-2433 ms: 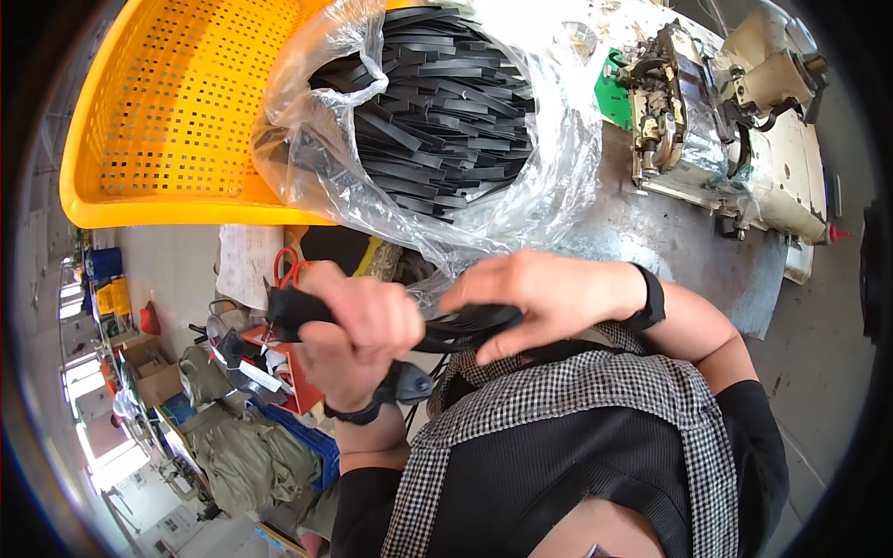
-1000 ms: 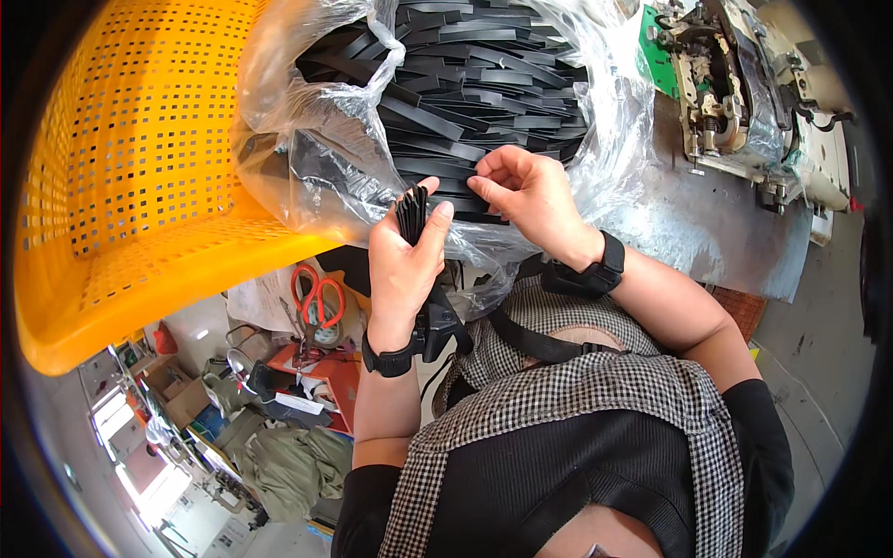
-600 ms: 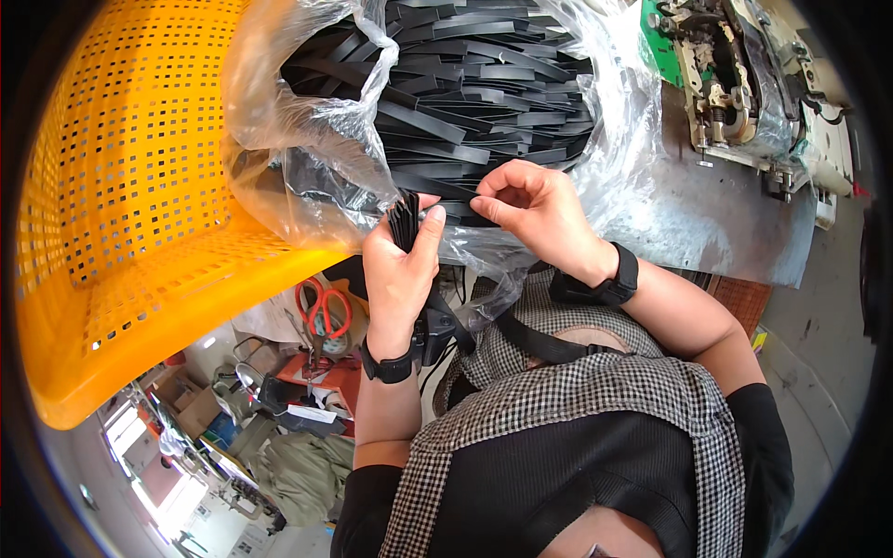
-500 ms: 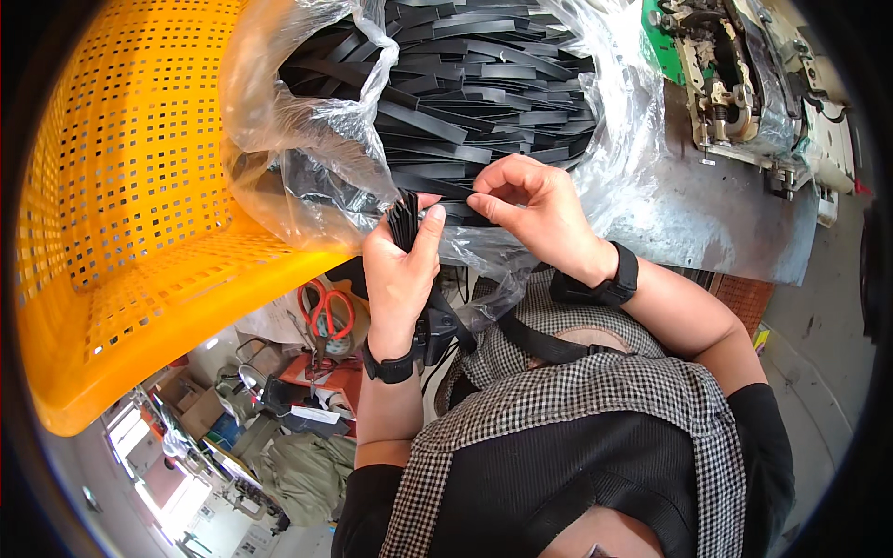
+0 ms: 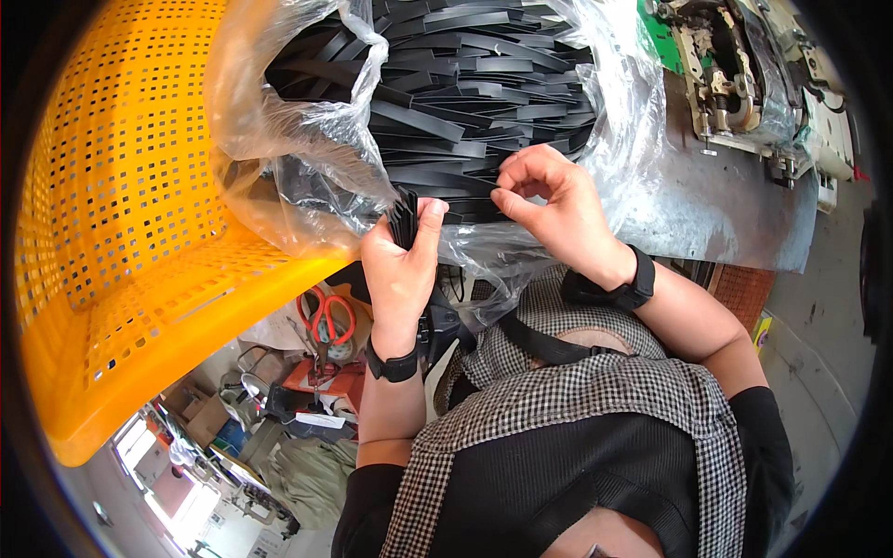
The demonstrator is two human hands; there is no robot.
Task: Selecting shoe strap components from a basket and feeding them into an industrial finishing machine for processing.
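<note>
A pile of flat black strips (image 5: 474,88) lies in a crumpled clear plastic bag (image 5: 321,130). My left hand (image 5: 400,279) is closed around a small upright bundle of black strips (image 5: 401,221) at the bag's near edge, thumb along its side. Just to the right, my right hand (image 5: 569,216) pinches the end of a single black strip (image 5: 446,177) between thumb and forefinger. That strip runs leftward over the near side of the pile; where its other end lies is hard to make out.
A yellow perforated plastic basket (image 5: 149,363) stands at the left, against the bag. A partly exposed machine (image 5: 735,93) sits at the far right on a grey metal tabletop (image 5: 735,219). Red-handled scissors (image 5: 330,316) are below the basket's rim, among clutter.
My right hand has shifted slightly to the right, away from my left hand. The left hand keeps its bundle in nearly the same place. The view has tilted a little.
</note>
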